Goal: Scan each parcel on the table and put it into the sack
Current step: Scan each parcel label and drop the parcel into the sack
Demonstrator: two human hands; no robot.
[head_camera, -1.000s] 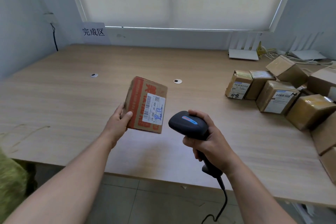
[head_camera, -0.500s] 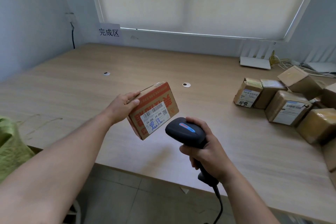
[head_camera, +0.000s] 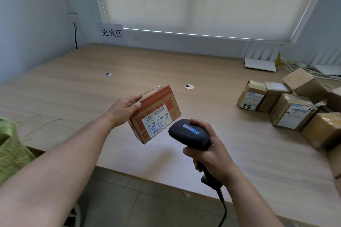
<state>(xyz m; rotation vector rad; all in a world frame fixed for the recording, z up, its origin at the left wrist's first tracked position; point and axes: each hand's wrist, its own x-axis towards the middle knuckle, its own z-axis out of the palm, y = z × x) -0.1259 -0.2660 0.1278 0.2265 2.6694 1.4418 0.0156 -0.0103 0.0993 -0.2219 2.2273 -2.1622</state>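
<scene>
The right hand (head_camera: 208,155) is gripping the black scanner (head_camera: 188,133) by its handle, fingers wrapped tight, its head aiming at the label. Just beside it, the left hand (head_camera: 123,108) is holding a cardboard parcel (head_camera: 156,114) tilted above the desk (head_camera: 73,86), thumb and fingers pinching its upper corner. The green sack (head_camera: 11,145) is hanging at the desk's left edge. More parcels (head_camera: 289,108) are sitting piled farther right.

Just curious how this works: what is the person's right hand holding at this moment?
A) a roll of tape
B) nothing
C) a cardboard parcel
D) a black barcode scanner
D: the right hand grips the handle of a black barcode scanner with a cord hanging below, while the left hand holds the red-printed parcel beside it.
</scene>
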